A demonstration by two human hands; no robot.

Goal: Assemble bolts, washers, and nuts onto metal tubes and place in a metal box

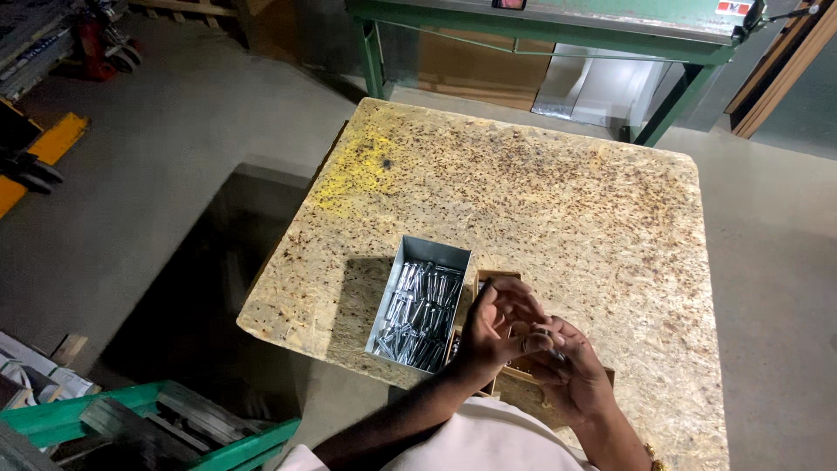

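Where the chipboard table (pixel 558 201) nears its front edge, a grey metal tray (pixel 420 250), long and shallow, heaped with shiny silver bolts (pixel 417 314). Just right of that tray, touching or nearly touching it, a brown cardboard box (pixel 486 279), mostly hidden beneath the hands; contents not visible. Above the box, left hand (pixel 493 327) with fingers curled loosely, half closed, fingertips meeting those of the other hand. Right hand (pixel 567 371) palm up, cupped, fingers partly bent, touching the left at the tips. Between the fingertips of both, a small shiny metal piece (pixel 552 336), likely one of the bolts, pinched there; too small to tell which hand carries the grip. Hands together just beside the tray's right wall, near its lower half, heaped bolts close to the left knuckles. Beyond the table's far edge, a green metal frame (pixel 540 26); at lower left, a green bin (pixel 157 419) on the concrete floor (pixel 157 148).
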